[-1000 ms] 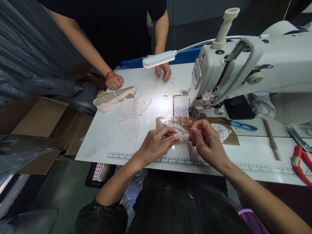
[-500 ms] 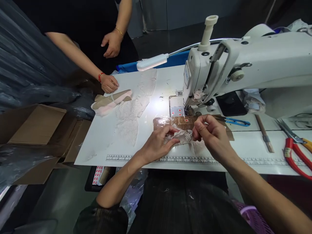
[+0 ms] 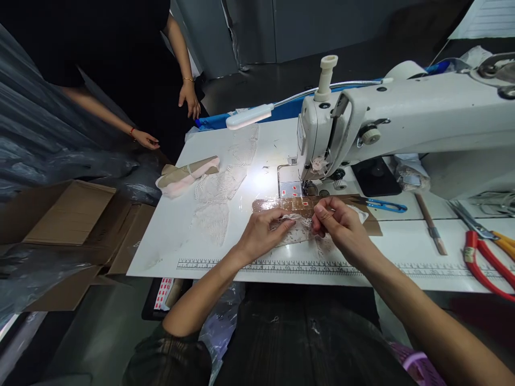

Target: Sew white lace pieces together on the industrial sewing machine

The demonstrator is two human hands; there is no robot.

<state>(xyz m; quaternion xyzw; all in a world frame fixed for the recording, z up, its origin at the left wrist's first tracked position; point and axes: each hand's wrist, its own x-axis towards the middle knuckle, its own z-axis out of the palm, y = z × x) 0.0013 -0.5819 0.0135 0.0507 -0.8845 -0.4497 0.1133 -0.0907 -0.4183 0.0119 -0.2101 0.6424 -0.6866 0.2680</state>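
Note:
Between both hands, just in front of the sewing machine (image 3: 410, 115), a piece of white lace (image 3: 296, 231) is spread. My left hand (image 3: 263, 233) pinches its left end between thumb and fingers. At the other end my right hand (image 3: 336, 222) is closed, thumb against fingers, on the lace edge; part of the fabric shows beyond its knuckles. Beneath the lace lies a brown taped board (image 3: 277, 205) on the machine bed. Farther left, several white lace pieces (image 3: 221, 185) lie flat on the white table (image 3: 169, 236).
A tied brown-and-pink roll (image 3: 188, 176) lies at left. Blue thread snips (image 3: 382, 205), a wooden-handled brush (image 3: 430, 222) and red-handled scissors (image 3: 478, 252) lie at right. A lamp (image 3: 250, 116) hangs over the table. A co-worker's hand (image 3: 145, 140) is beyond the left edge; cardboard boxes (image 3: 68, 212) stand below.
The co-worker has stepped back, lifting a hand off the table beside the roll. Between my hands the lace is spread flatter, and some now shows beyond my right hand. The view has tilted slightly.

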